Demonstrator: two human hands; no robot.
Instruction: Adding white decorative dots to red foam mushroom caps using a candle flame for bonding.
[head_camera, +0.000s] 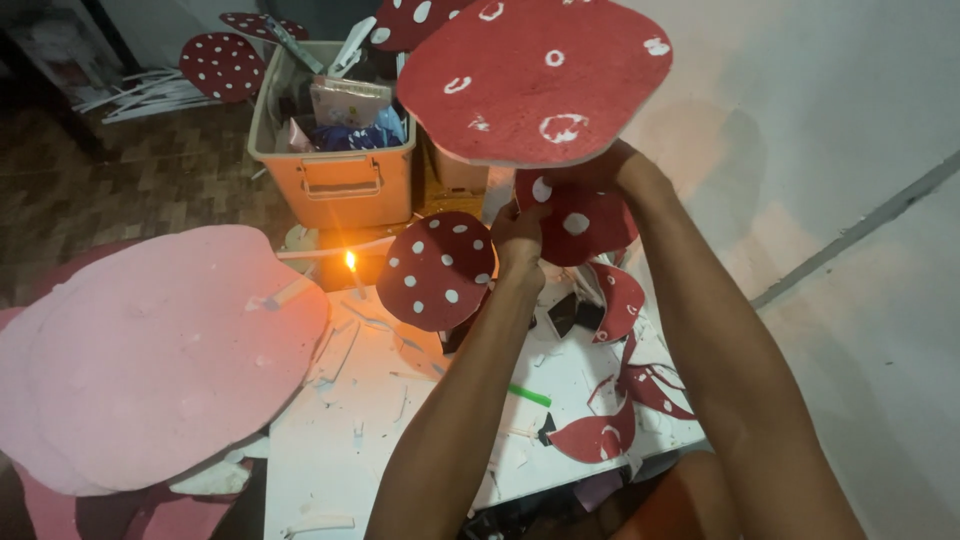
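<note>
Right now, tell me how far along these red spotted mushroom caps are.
Done: several spotted caps stand finished, more lie behind the orange bin. In hand: left hand and right hand work a spotted piece under the big red cap. Left: pink blanks bare, red scraps loose on the table.

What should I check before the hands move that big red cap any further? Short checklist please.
1. Left hand on the small dotted red piece: ok, fingers pinch its edge.
2. Right hand under the big red cap: cannot tell, the cap hides the fingers.
3. Lit candle apart from the dotted cap beside it: not ok, flame close.
4. White board free for setting down: not ok, red offcuts and scraps lie on it.
5. Pink foam sheet away from the flame: not ok, its edge is near.
</note>
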